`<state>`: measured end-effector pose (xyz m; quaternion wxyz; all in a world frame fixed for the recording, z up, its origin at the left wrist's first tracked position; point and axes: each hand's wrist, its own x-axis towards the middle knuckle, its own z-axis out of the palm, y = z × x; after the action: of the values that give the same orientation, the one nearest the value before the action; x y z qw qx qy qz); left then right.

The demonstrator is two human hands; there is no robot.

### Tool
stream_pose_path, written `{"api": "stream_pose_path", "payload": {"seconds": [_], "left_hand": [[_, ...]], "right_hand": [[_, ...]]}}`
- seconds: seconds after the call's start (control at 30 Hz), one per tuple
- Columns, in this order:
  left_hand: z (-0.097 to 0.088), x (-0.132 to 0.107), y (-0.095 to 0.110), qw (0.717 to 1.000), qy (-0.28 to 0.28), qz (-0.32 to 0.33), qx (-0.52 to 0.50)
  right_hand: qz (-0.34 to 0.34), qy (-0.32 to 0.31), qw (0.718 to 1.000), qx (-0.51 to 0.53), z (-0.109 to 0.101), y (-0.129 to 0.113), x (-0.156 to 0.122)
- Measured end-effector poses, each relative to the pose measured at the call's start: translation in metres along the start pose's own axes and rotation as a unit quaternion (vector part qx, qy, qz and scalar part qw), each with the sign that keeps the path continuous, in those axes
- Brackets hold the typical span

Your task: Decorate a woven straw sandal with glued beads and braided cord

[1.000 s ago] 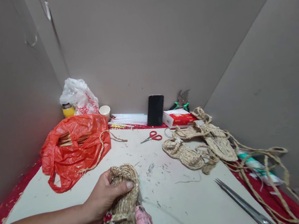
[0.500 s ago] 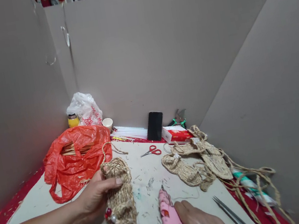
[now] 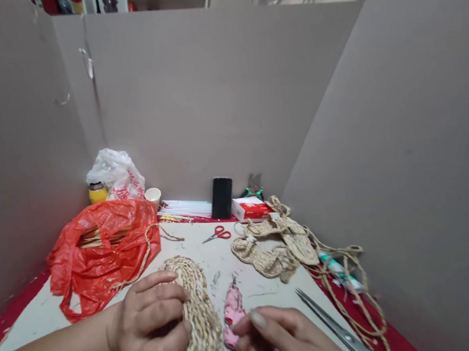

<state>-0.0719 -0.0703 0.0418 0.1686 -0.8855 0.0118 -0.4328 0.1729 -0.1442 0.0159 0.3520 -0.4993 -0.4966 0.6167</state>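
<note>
My left hand (image 3: 155,320) grips a braided straw slipper (image 3: 199,325) by its left side, with the flat woven sole facing up. The slipper's upper and its beads are hidden beneath. To the right, a pink glue gun (image 3: 232,310) lies on the white board, nozzle pointing away from me. My right hand (image 3: 283,335) hovers beside the glue gun's rear end, partly covering it. Its fingers are curled but apart, with nothing visible between them. A loose braided cord (image 3: 145,259) trails from near my left hand across the red bag.
Red-handled scissors (image 3: 217,234) lie beyond the glue gun. Finished straw slippers (image 3: 261,255) and loose rope (image 3: 365,297) spread on the right, near a long metal tool with green handle (image 3: 339,329). Behind stand a red plastic bag (image 3: 106,269), paper cup (image 3: 153,196) and phone (image 3: 222,198).
My right hand has let go of the glue gun, which now lies on the board. The slipper in my left hand has been turned over, sole up. The view has shifted right.
</note>
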Motion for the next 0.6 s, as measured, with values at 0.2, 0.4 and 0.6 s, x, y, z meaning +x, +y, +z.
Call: {"api": "stream_pose_path", "payload": {"seconds": [0.2, 0.4, 0.6], "left_hand": [[0.026, 0.005, 0.000, 0.992, 0.039, 0.116, -0.024], [0.050, -0.025, 0.017, 0.943, -0.020, -0.217, -0.252], [0.038, -0.040, 0.003, 0.853, -0.133, -0.367, -0.347]], "right_hand": [[0.011, 0.009, 0.980, 0.199, 0.021, 0.002, 0.022], [0.019, 0.008, 0.965, 0.261, 0.018, 0.006, 0.038], [0.010, 0.024, 0.956, 0.293, 0.009, 0.017, 0.051]]}}
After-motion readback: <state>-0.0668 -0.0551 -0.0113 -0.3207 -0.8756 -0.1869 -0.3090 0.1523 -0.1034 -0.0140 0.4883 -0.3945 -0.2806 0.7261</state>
